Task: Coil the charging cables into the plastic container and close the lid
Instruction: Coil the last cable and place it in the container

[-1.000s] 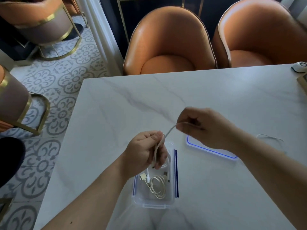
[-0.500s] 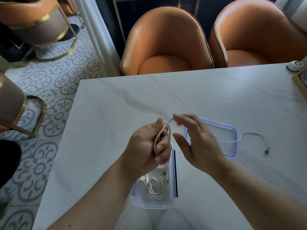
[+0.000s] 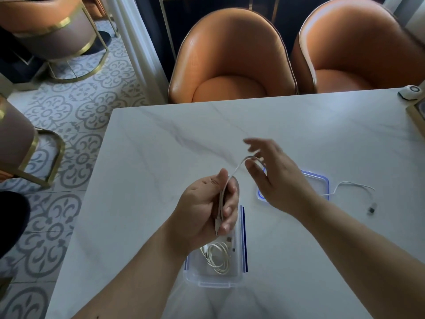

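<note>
Your left hand (image 3: 208, 208) is closed around a gathered white cable (image 3: 222, 199), several strands bunched in the fist above the plastic container (image 3: 213, 278). Your right hand (image 3: 279, 178) is spread open, the cable's loop draped over its fingers (image 3: 253, 168), nothing pinched. The container sits near the table's (image 3: 161, 157) front edge, open, with another coiled cable (image 3: 218, 256) inside. The blue-rimmed lid (image 3: 322, 180) lies flat on the table beyond the right wrist. The cable's free end with its plug (image 3: 372, 209) trails across the lid toward the right edge.
</note>
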